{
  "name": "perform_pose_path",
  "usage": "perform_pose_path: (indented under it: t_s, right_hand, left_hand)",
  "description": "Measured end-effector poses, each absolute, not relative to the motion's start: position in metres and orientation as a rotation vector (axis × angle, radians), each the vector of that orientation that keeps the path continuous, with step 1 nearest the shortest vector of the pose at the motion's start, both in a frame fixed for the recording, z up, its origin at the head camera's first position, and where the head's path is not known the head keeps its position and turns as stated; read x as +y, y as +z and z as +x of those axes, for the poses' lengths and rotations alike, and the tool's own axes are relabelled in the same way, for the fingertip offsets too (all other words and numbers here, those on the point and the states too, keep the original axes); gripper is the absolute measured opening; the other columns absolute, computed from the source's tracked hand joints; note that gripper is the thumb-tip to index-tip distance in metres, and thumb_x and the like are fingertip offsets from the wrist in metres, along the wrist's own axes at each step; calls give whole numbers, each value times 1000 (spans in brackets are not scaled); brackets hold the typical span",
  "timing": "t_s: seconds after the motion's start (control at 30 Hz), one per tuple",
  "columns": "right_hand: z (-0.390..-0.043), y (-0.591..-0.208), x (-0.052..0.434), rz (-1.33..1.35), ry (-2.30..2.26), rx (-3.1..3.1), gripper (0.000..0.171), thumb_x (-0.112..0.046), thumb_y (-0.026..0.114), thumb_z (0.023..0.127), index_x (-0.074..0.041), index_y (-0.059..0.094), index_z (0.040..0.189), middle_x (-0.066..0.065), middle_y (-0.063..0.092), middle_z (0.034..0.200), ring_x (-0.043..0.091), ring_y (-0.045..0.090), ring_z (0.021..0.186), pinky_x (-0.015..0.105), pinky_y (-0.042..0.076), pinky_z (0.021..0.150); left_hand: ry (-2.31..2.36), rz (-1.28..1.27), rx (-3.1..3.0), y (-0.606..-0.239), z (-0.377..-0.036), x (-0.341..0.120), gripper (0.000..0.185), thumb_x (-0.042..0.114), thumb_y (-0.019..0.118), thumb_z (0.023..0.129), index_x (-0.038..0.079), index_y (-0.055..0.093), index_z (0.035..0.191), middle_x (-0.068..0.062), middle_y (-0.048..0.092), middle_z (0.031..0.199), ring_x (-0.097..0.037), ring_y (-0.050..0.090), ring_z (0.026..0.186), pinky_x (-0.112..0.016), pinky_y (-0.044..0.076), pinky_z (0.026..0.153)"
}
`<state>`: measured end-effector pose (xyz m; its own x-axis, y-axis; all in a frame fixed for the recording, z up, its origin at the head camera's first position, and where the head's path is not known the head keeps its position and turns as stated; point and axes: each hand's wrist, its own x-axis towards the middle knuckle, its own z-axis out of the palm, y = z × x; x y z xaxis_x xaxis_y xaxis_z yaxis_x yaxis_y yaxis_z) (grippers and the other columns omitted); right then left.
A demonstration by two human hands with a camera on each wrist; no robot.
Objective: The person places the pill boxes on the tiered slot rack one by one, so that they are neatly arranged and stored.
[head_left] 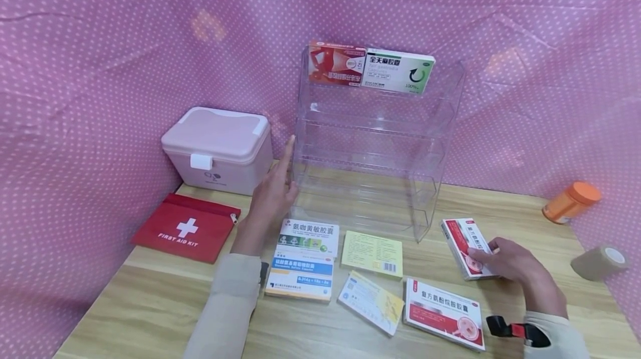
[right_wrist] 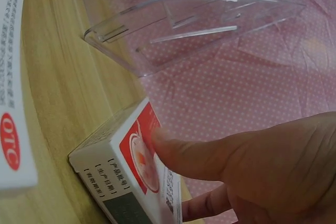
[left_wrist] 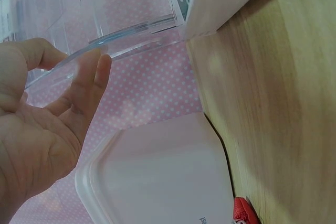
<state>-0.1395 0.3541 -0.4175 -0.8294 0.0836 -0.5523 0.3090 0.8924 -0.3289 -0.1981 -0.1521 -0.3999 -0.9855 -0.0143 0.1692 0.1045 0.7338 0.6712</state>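
Observation:
A clear acrylic tiered shelf [head_left: 430,142] stands at the back of the wooden table [head_left: 150,303]. On its top tier sit a red-orange medicine box [head_left: 336,63] and a white-green one [head_left: 398,71]. My left hand [head_left: 277,183] is raised with straight fingers that touch the shelf's left side wall; the left wrist view shows the left hand [left_wrist: 68,103] against the shelf's clear edge [left_wrist: 126,30]. My right hand [head_left: 506,261] grips a red-and-white medicine box [head_left: 463,239] that lies right of the shelf. In the right wrist view the thumb [right_wrist: 199,156] presses on the box's [right_wrist: 126,166] face.
A pink first-aid case [head_left: 217,147] and a red first-aid pouch [head_left: 186,226] lie at the left. Several flat medicine boxes lie in front, among them a blue-yellow one [head_left: 300,275] and a large red-white one [head_left: 444,312]. An orange bottle [head_left: 571,201] and a bandage roll [head_left: 600,262] are at the right.

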Motion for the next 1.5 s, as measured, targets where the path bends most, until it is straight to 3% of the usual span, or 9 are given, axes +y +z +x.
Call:
perform_pose_path:
  t_s: [0.23,0.57,0.77,0.9,1.0,1.23,1.33,1.5]
  right_hand:
    - [-135,-413,347,225,-536,2536,95,-60,77,92,18,48,138,26,62,111,34,56,99,36,44,77]
    - [-138,-411,345,247,-624,2568,76,-47,82,92,11,51,129,32,60,121,38,58,105,42,48,84]
    - [-137,-410,344,202,-535,2560,90,-56,75,95,20,50,135,34,62,121,40,59,105,51,52,90]
    - [-136,-411,341,136,-462,2591,102,-64,75,92,23,49,138,38,61,122,40,58,104,51,52,88]
    - [-137,-411,339,128,-452,2602,101,-62,78,91,23,47,138,37,61,122,39,57,103,49,51,87]
    - [-138,-412,336,183,-557,2611,100,-52,85,88,20,41,141,43,55,131,48,57,112,61,52,97]
    - [-138,-410,339,213,-603,2613,92,-46,85,90,16,41,142,44,51,136,52,56,117,64,51,99]
    - [-138,-402,347,215,-657,2716,63,-25,76,98,9,45,142,45,49,142,59,53,122,66,50,95]
  left_hand:
    - [-1093,-73,-2774,-400,-198,-153,117,7,68,101,66,-14,161,-11,51,165,-33,63,103,-48,57,84]
    - [-1100,-72,-2768,-401,-196,-153,117,7,68,100,67,-13,161,-10,49,167,-34,63,110,-54,59,92]
    - [-1105,-76,-2762,-401,-196,-154,119,5,68,100,67,-13,160,-9,46,169,-34,63,110,-54,59,91]
    - [-1115,-87,-2753,-400,-197,-153,119,5,68,100,67,-13,160,-8,45,171,-34,63,114,-56,60,94]
    - [-1106,-94,-2753,-399,-198,-152,118,6,68,100,66,-13,161,-9,45,171,-35,63,115,-57,59,95]
    - [-1097,-97,-2751,-398,-198,-152,119,5,69,99,67,-13,161,-12,50,166,-35,64,117,-58,59,96]
    - [-1093,-98,-2749,-399,-198,-152,120,5,69,99,67,-13,160,-12,51,165,-35,64,116,-57,59,94]
    - [-1071,-90,-2756,-401,-198,-153,120,6,69,99,65,-13,161,-13,52,164,-34,64,112,-54,59,91]
